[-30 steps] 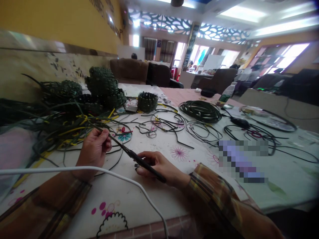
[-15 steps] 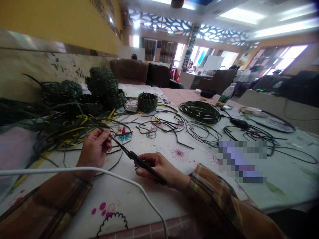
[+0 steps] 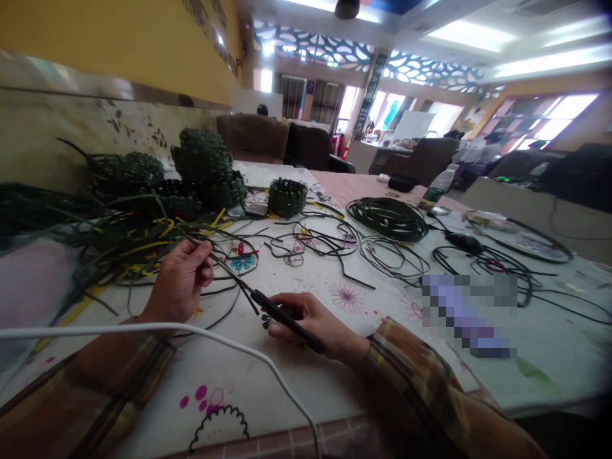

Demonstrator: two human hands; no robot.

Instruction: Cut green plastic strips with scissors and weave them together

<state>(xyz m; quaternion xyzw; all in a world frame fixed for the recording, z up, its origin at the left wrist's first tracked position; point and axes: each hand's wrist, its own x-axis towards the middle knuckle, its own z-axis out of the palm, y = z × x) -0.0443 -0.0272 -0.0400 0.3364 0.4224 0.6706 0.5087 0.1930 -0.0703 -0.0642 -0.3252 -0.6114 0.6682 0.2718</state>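
Yellow wall [image 3: 115,38] runs along the far left above a bench [image 3: 248,389] with a pale, flower-printed cover. At that end lies a loose tangle of green and yellow strips [image 3: 109,245], with dark woven baskets [image 3: 203,159] clustered behind it, one raised above the others, apparently to keep them grouped at the back. A white cable [image 3: 205,329] passes in front of the near forearm and bends down toward the bench's front edge.

Next comes the left hand [image 3: 176,284], pinching dark green strips [image 3: 229,271] between thumb and curled fingers. These slant down to the right over the bench's near middle, their short ends toward the other hand; the pinch probably steadies them there. Farther back, a small round basket [image 3: 287,197] stands by itself, upright.

A black tool [image 3: 291,325] slopes up toward those ends, its tip at or just beside them; whether it bites on them I cannot tell. The right hand [image 3: 313,322] is closed around it, fingers wrapped, likely so that the tip lines up with the strips.

Beyond, a thick coil [image 3: 387,218] lies flat, its turns gathered, presumably to prevent tangling. Thin loops [image 3: 394,258] spread in front of it, and a clear bottle [image 3: 440,183] stands farther right.
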